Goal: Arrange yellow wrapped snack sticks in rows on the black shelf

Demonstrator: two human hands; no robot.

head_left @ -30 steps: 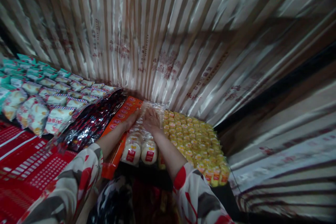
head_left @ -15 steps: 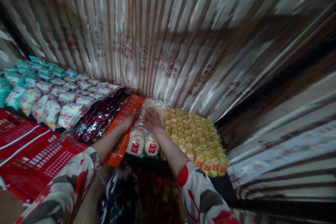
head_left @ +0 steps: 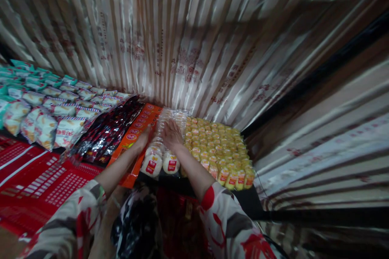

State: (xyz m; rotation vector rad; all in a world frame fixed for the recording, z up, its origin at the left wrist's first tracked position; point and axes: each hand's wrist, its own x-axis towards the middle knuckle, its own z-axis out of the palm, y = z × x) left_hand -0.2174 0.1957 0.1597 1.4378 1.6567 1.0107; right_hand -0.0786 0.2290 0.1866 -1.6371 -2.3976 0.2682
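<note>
My right hand (head_left: 171, 134) lies flat, fingers spread, on top of a row of clear-wrapped white buns with red labels (head_left: 161, 163). My left hand (head_left: 145, 137) rests along the left side of that row, fingers stretched forward, against an orange packet row (head_left: 137, 128). Both forearms reach forward from patterned red, white and grey sleeves. To the right of the buns lies a block of small yellow packets (head_left: 217, 149).
Dark red-and-silver foil packets (head_left: 105, 135) lie left of the orange row, then white and teal snack bags (head_left: 51, 107). Red plastic crates (head_left: 36, 182) sit at the lower left. A shiny striped curtain (head_left: 182, 40) hangs behind the goods.
My hands have slid a little back along the bun row toward me. The camera has shifted slightly, so the whole display sits a bit lower left.
</note>
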